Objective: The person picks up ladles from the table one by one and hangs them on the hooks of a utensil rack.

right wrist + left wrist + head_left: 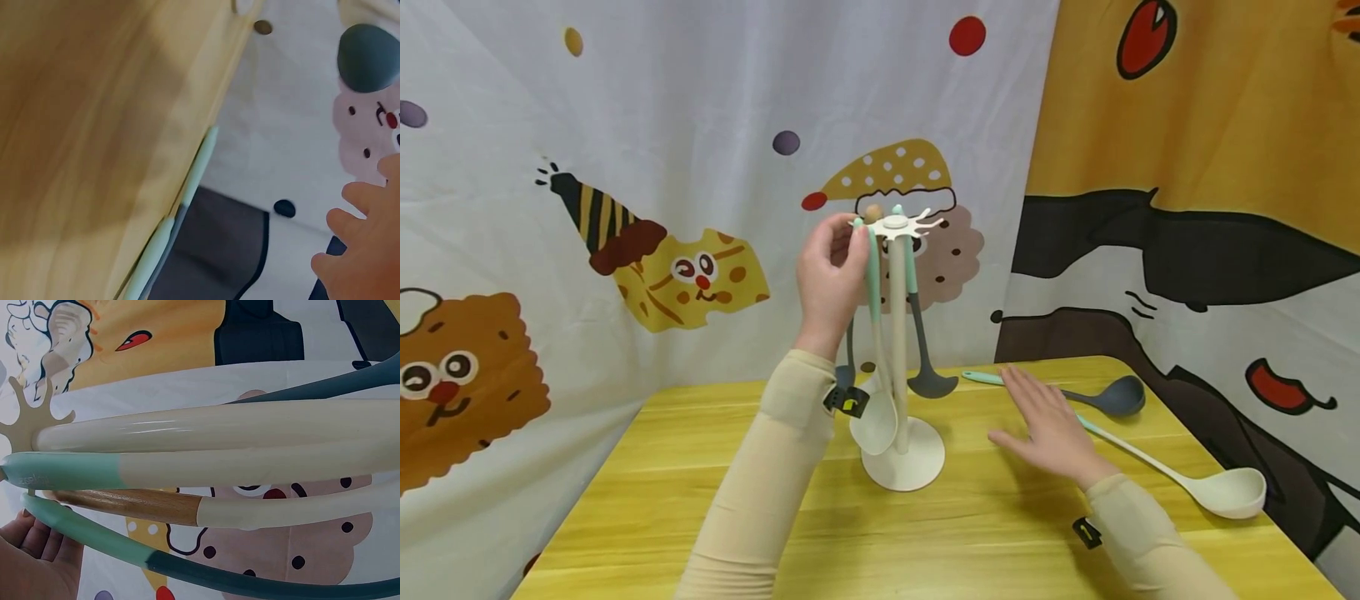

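My left hand (833, 279) is up at the top of a white utensil stand (904, 471), its fingertips at the mint handle end of a dark grey kitchen utensil (187, 572), which it pinches beside the hooks. That utensil's head is mostly hidden behind my wrist. Beside it hang a white spoon (876, 427) with a mint handle, a wooden-handled white utensil (144, 505) and a dark grey ladle (932, 384). My right hand (1048, 425), fingers spread, is palm down over the right of the table, overlapping the mint handle of another dark grey ladle (1123, 396).
A white ladle (1232, 493) lies at the table's right edge, its mint handle end near my right hand. Behind the yellow wooden table (700, 492) hangs a cartoon-printed curtain (715, 108). The stand's radial hooks (925, 223) stick out at its top.
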A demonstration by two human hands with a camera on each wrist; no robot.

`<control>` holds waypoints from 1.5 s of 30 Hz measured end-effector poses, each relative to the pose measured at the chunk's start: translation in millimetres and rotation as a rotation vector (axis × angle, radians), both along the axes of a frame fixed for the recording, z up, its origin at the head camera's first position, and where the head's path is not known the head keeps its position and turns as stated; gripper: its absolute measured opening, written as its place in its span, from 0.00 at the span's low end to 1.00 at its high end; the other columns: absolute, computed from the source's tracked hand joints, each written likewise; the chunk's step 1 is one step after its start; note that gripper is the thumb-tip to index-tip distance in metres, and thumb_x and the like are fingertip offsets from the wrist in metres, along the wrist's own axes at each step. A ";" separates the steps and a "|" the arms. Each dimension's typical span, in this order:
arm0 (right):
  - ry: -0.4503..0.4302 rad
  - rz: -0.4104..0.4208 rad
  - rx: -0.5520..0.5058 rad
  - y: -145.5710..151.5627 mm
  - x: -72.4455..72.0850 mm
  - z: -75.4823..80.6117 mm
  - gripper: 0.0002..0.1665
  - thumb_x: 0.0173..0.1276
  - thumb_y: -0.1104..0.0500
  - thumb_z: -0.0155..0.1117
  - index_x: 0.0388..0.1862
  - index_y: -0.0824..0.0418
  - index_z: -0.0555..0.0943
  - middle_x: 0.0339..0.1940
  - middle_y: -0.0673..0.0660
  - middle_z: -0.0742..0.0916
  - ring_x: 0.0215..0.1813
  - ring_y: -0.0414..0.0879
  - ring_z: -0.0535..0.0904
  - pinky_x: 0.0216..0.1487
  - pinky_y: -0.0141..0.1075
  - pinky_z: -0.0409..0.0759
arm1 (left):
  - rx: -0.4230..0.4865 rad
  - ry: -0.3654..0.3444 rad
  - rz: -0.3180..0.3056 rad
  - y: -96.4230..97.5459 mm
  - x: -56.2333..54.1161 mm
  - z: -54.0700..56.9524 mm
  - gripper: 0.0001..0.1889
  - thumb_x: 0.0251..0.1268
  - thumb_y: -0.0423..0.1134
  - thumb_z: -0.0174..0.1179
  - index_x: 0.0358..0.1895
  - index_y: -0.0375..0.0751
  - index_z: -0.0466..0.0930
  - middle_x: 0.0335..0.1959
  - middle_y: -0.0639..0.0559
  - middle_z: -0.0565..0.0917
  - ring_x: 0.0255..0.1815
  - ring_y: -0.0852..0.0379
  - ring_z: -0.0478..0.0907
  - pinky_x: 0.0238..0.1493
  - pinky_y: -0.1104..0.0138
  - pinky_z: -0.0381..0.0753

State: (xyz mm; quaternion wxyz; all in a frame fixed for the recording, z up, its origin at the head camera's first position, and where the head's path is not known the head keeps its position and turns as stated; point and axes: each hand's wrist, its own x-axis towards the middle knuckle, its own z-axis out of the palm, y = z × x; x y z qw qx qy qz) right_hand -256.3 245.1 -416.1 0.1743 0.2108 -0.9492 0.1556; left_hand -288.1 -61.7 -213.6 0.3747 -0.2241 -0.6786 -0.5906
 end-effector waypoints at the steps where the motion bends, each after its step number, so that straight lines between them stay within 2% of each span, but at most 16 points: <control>1: -0.009 -0.007 0.015 3.0 0.1 -1.0 0.56 0.65 0.35 0.64 0.80 0.61 0.52 0.79 0.65 0.59 0.78 0.64 0.51 0.72 0.64 0.46 | -0.001 -0.001 0.002 -0.2 0.1 0.1 0.16 0.72 0.41 0.55 0.53 0.33 0.79 0.45 0.45 0.82 0.45 0.54 0.78 0.49 0.64 0.78; 9: -0.080 -0.044 0.094 30.1 2.8 -8.2 0.57 0.66 0.30 0.58 0.81 0.61 0.52 0.78 0.68 0.58 0.77 0.66 0.50 0.71 0.66 0.44 | 0.007 0.004 -0.009 -0.9 -1.1 0.8 0.16 0.71 0.41 0.55 0.53 0.33 0.79 0.45 0.44 0.82 0.44 0.53 0.78 0.50 0.63 0.78; 16: -0.143 -0.081 0.115 53.0 2.0 -11.0 0.56 0.67 0.30 0.57 0.80 0.63 0.52 0.78 0.69 0.57 0.77 0.68 0.50 0.70 0.68 0.43 | 0.003 0.001 -0.010 0.1 -0.8 0.9 0.16 0.71 0.40 0.55 0.53 0.32 0.78 0.46 0.45 0.81 0.45 0.54 0.78 0.50 0.65 0.78; 25: -0.168 -0.165 0.149 78.0 -3.1 -15.2 0.60 0.65 0.27 0.56 0.79 0.67 0.54 0.76 0.73 0.60 0.75 0.71 0.52 0.69 0.69 0.44 | 0.014 0.006 -0.015 0.5 -1.1 0.8 0.16 0.71 0.40 0.55 0.53 0.32 0.79 0.45 0.45 0.81 0.44 0.53 0.78 0.49 0.64 0.78; 34: -0.166 -0.206 0.148 97.0 -4.9 -21.0 0.58 0.65 0.28 0.58 0.76 0.71 0.58 0.73 0.75 0.63 0.72 0.74 0.56 0.68 0.71 0.46 | 0.017 0.011 -0.021 -0.1 -1.8 0.1 0.16 0.71 0.41 0.55 0.53 0.33 0.79 0.45 0.44 0.82 0.44 0.53 0.78 0.49 0.63 0.78; 39: -0.120 -0.199 0.169 103.8 -4.4 -22.8 0.55 0.65 0.32 0.62 0.73 0.72 0.63 0.69 0.77 0.68 0.68 0.74 0.62 0.65 0.71 0.53 | 0.011 0.009 -0.010 0.1 -1.9 -0.1 0.16 0.71 0.41 0.55 0.53 0.33 0.79 0.45 0.45 0.82 0.43 0.54 0.78 0.48 0.65 0.78; 42: -0.093 -0.194 0.164 107.5 -4.8 -24.7 0.50 0.64 0.39 0.68 0.71 0.73 0.66 0.66 0.77 0.72 0.63 0.74 0.68 0.61 0.69 0.63 | 0.008 0.011 -0.007 0.1 -1.7 -0.2 0.16 0.72 0.41 0.55 0.53 0.33 0.79 0.45 0.45 0.81 0.43 0.54 0.78 0.48 0.65 0.78; 45: -0.106 -0.198 0.134 111.1 -6.1 -27.4 0.45 0.64 0.47 0.71 0.70 0.73 0.67 0.63 0.77 0.74 0.60 0.74 0.71 0.57 0.67 0.69 | 0.009 0.012 -0.009 0.2 -1.8 -0.4 0.16 0.72 0.41 0.55 0.53 0.33 0.79 0.45 0.45 0.82 0.44 0.53 0.78 0.49 0.64 0.78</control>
